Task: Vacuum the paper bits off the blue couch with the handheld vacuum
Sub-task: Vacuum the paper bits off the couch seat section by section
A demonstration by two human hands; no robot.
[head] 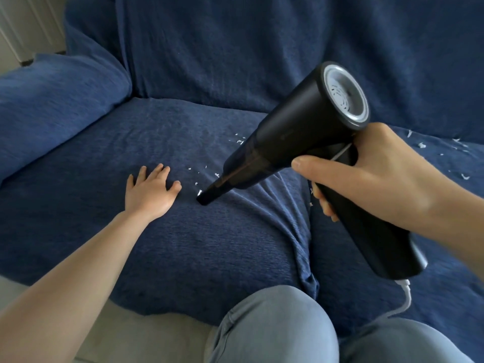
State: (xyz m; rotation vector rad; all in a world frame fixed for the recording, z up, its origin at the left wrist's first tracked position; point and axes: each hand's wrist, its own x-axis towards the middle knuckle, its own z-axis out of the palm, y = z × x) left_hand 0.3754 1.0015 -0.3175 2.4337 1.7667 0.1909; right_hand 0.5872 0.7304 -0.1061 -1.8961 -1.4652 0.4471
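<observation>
Head view: blue couch (183,244) cushion wrinkled, white paper bits (199,179) scattered across it.

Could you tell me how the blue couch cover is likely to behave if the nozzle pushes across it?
The couch cover probably bunches: folds already radiate by the vacuum nozzle. It looks loose and floppy, so suction might lift it. The left hand pressing flat likely helps hold it taut.

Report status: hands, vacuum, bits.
Right hand grips vacuum, nozzle on couch. Left hand flat on cushion. Bits at nozzle, more far right. Nothing blocking.
</observation>
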